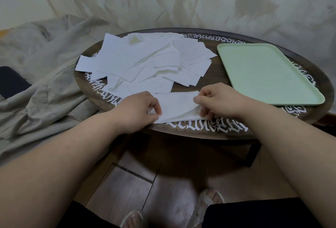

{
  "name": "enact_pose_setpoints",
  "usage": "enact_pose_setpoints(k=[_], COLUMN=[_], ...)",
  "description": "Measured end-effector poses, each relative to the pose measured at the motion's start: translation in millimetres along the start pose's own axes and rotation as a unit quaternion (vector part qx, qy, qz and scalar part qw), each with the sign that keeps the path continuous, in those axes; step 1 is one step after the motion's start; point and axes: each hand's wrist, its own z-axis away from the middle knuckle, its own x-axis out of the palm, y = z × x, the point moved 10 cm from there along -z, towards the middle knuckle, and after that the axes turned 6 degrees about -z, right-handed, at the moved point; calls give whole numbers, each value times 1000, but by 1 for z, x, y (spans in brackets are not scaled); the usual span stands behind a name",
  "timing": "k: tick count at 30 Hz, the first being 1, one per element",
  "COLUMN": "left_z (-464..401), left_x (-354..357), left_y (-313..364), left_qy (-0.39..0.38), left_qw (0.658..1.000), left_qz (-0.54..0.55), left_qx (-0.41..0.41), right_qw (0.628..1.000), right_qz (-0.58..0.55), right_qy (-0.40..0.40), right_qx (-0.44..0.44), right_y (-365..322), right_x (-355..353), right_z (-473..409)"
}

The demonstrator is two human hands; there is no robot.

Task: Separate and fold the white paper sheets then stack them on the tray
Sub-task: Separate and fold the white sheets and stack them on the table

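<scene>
I count two hands, left hand point(140, 108) and right hand point(217, 100), one green tray point(269, 75), one oval table point(209, 131), one held sheet point(177, 106), and one pile of many sheets point(145, 62).

Table point(183, 133): dark brown wood, with a band of white ornate lettering running round its rim.
Tray point(269, 75): pale mint green, plain, no pattern.
Paper pile point(145, 62): white sheets, unprinted; one sheet near the far edge shows a faint yellowish patch.
Single sheet point(174, 104) at the near edge: white, plain.
Cloth point(41, 68) left of the table: grey-beige, plain.
Wall point(181, 0): off-white with grey-brown marbled streaks.
Floor point(125, 187): grey-brown wood-grain planks.
Sandals point(207, 202): whitish straps.
</scene>
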Motion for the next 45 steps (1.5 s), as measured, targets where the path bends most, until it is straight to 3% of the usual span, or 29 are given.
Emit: enact_pose_setpoints(k=[5, 17, 29, 33, 37, 45], left_z=[0, 0, 0, -3, -4, -2], left_x=[1, 0, 3, 8, 8, 6], left_y=[-1, -9, -3, -4, -9, -17], left_qy=[-4, 9, -1, -17, -15, -31], left_qw=[1000, 1000, 999, 998, 998, 998], left_qz=[-1, -10, -39, -48, -52, -49], left_qx=[-1, -9, 23, 29, 21, 2], right_qw=[997, 996, 988, 972, 955, 955], right_qz=[-48, -69, 146, 197, 274, 279], right_qy=[65, 50, 18, 67, -13, -24], right_qx=[15, -15, -35, -106, -110, -97], right_y=[3, 4, 1, -21, -20, -15], right_x=[-7, -14, -3, -7, 18, 23], right_z=[1, 0, -4, -2, -5, -7])
